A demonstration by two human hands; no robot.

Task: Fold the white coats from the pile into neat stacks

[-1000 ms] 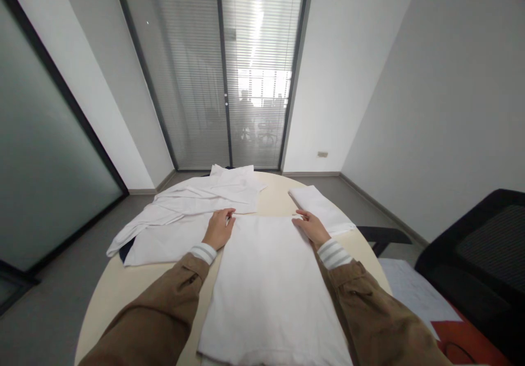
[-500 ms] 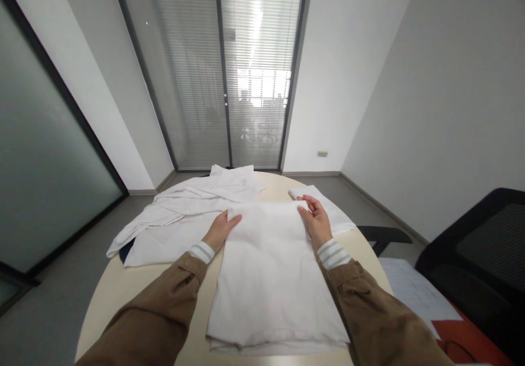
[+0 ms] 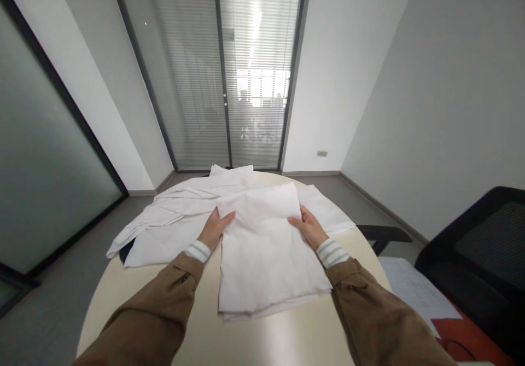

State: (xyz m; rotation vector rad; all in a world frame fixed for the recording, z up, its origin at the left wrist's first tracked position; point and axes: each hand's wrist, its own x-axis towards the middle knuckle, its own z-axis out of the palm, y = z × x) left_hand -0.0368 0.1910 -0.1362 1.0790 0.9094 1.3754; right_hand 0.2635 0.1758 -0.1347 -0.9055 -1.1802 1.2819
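A folded white cloth (image 3: 270, 262) lies in front of me over the round cream table (image 3: 287, 338), its layered lower edge toward me. My left hand (image 3: 215, 226) grips its left side near the far end, thumb on top and fingers beneath. On the right side, my right hand (image 3: 308, 226) holds the cloth the same way, thumb above, other fingers partly hidden behind the edge. The far end of the cloth rises beyond both hands.
Loose white garments (image 3: 164, 229) spread over the table's left and far side, with something dark blue under them. Another folded white cloth (image 3: 328, 213) rests at the right. Beyond the table's right edge are a black chair (image 3: 484, 245), papers (image 3: 414, 289) and a red item (image 3: 471, 333).
The cloth has moved away from me and its near edge has swung slightly. Its far end now extends past my hands. My right hand has moved lower along the side and closed on it.
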